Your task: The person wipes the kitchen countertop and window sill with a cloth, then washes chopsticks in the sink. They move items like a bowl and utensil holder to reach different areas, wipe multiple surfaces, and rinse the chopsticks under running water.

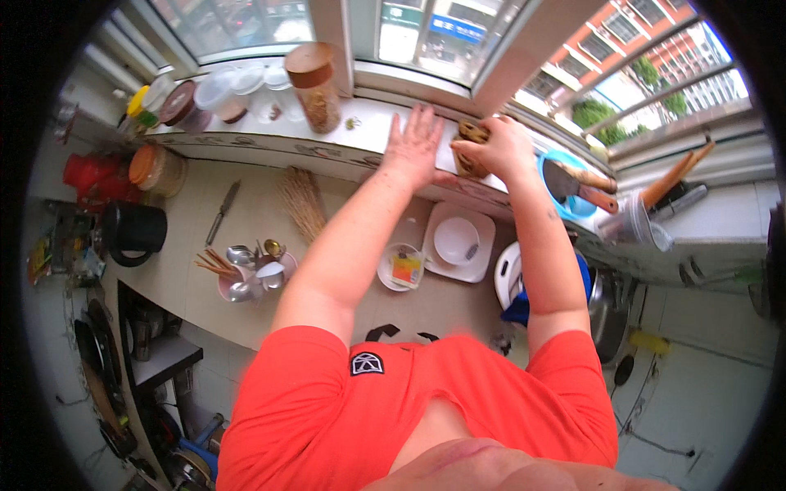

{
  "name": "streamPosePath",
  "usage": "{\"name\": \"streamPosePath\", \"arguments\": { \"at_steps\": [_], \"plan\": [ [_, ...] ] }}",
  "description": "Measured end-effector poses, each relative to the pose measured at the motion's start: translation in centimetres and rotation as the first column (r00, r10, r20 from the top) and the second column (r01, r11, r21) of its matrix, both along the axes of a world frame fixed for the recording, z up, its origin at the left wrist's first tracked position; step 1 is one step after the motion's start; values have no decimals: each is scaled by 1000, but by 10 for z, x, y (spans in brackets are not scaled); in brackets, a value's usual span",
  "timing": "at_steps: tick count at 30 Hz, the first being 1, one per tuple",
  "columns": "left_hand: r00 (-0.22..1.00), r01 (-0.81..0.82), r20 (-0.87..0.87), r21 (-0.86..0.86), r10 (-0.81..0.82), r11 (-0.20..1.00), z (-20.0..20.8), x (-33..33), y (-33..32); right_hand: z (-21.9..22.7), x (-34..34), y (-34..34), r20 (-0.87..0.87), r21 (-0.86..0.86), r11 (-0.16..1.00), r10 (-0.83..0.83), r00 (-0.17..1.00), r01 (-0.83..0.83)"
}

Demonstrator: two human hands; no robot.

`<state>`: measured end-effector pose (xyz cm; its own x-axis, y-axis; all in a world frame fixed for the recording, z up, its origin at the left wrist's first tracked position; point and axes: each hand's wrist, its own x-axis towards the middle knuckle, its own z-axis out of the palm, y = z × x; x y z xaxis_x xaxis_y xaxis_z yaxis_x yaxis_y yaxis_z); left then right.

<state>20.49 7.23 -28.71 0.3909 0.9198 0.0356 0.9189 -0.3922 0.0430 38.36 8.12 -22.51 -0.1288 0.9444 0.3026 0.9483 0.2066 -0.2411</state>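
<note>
My left hand [416,149] lies flat on the white windowsill [368,131] with its fingers spread and nothing in it. Beside it, my right hand [506,149] is closed round an upright brown mottled object [470,147] by the window frame. Its kind is hard to make out, and my fingers cover part of it. Left of my left hand, a tall clear jar [318,102] with a brown lid and dry brown contents stands on the sill. A small greenish bit [353,123] lies between that jar and my hand.
Lidded containers [221,92] line the sill at left. To the right are a blue basin [565,188] and a cup of utensils [643,221]. On the counter below lie a knife [223,213], a straw brush [301,200], spoon holders [246,274] and white bowls [456,240].
</note>
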Motion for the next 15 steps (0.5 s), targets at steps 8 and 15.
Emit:
{"name": "streamPosePath", "arguments": {
  "at_steps": [8, 15],
  "plan": [
    [998, 59, 31, 19, -59, 998, -3, 0, -2, 40, -13, 24, -830, 398, 917, 374, 414, -32],
    [998, 38, 48, 20, -39, 999, 1, 0, -5, 52, -17, 29, -859, 358, 883, 438, 263, -303]
  ]
}}
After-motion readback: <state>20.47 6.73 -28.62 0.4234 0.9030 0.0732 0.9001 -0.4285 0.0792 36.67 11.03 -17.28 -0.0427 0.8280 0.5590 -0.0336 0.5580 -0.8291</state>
